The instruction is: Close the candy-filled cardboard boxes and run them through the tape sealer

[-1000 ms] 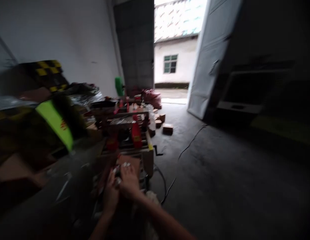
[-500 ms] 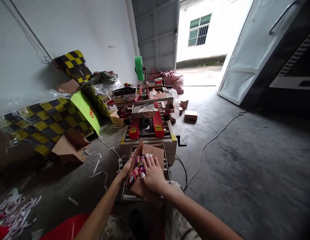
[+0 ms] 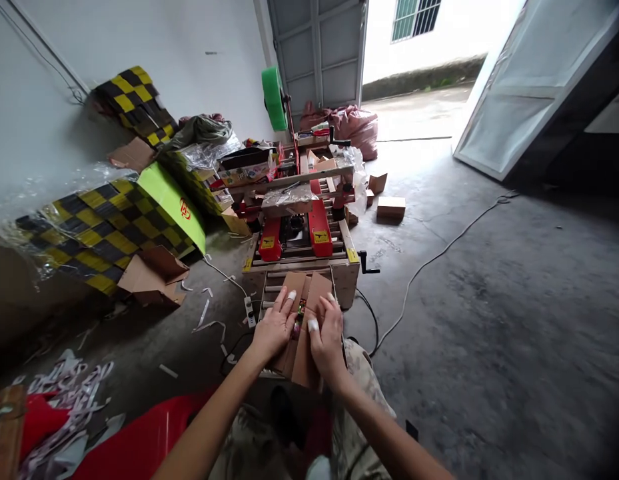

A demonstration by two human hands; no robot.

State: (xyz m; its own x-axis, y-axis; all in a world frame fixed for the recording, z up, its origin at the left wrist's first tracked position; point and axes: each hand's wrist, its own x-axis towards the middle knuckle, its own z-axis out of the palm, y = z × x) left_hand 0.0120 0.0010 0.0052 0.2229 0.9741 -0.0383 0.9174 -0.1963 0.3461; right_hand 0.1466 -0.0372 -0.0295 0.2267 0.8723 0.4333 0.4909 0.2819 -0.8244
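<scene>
A small brown cardboard box (image 3: 305, 355) lies on the roller bed in front of a red and cream carton-sealing machine (image 3: 302, 241). My left hand (image 3: 275, 327) lies flat on its left top flap, fingers stretched out. My right hand (image 3: 328, 335) presses flat on the right flap. The two flaps are nearly closed, and a narrow gap between them shows colourful packets (image 3: 300, 311) inside. White tape wraps some of my fingertips.
Yellow-and-black checkered flat cartons (image 3: 89, 230) are stacked at the left wall, with an open cardboard box (image 3: 152, 275) and paper strips on the floor. A green film roll (image 3: 272, 97) stands behind the machine. Cables cross the concrete floor on the right toward an open door.
The view steadied and tilted down. My hands left the open box's packets and folded the top flaps down; both palms now lie on the nearly closed flaps.
</scene>
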